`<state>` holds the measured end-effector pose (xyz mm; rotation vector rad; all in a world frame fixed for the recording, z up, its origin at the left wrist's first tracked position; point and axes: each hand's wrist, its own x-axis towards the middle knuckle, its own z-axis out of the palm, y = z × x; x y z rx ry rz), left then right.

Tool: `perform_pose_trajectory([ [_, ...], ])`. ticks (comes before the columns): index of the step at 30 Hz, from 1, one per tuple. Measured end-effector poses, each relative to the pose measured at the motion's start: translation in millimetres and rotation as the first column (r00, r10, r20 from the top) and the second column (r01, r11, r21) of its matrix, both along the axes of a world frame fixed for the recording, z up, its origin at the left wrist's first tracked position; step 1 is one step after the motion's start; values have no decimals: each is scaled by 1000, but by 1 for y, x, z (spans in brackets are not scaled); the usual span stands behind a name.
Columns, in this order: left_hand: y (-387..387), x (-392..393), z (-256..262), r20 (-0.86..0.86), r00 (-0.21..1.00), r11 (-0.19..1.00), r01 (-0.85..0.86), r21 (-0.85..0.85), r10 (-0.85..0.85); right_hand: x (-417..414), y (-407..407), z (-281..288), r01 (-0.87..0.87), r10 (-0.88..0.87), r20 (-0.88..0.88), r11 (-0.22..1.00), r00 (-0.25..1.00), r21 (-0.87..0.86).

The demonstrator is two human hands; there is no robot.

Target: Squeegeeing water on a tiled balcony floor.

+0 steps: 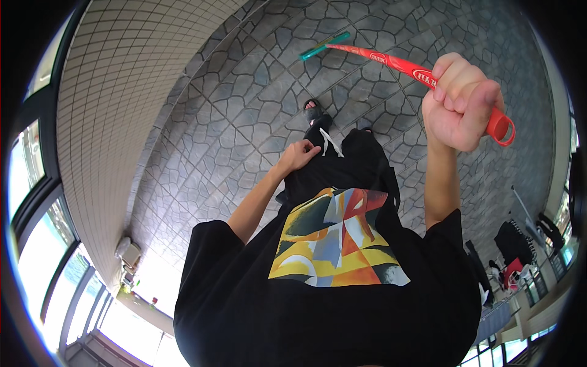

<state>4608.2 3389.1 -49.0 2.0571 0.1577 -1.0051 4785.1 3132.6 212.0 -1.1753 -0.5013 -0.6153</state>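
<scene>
My right hand [463, 101] is raised on the right, its fingers wrapped around the red handle [403, 66] of a long floor tool. A loop at the handle's top end sticks out past my fist. The far end of the handle meets a narrow green head [324, 46] at the stone-patterned floor. Whether that head is a broom or a squeegee cannot be told. Against the front of my black trousers [337, 172], beside the white drawstring [330, 143], rests my left hand [299, 155]. Its fingers are curled and the fingertips are partly hidden.
A low tiled wall [105, 82] curves along the left, with windows [41, 229] above it. Small items [128, 257] stand at the wall's foot, lower left. A black bag or cloth [513, 241] and assorted things lie at the right. My sandalled foot [312, 110] is ahead.
</scene>
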Motion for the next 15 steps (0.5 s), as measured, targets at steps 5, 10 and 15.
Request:
perform_pose_trajectory([
  [5, -6, 31, -35, 264, 943, 976, 171, 133, -202, 43, 54, -45, -62, 59, -46, 995, 997, -74],
  [10, -9, 81, -63, 300, 948, 993, -119, 27, 106, 36, 79, -97, -85, 22, -187, 938, 982, -336],
  [15, -37, 129, -42, 510, 760, 876, -482, 27, 403, 0, 55, -113, -106, -9, -381, 954, 924, -279],
])
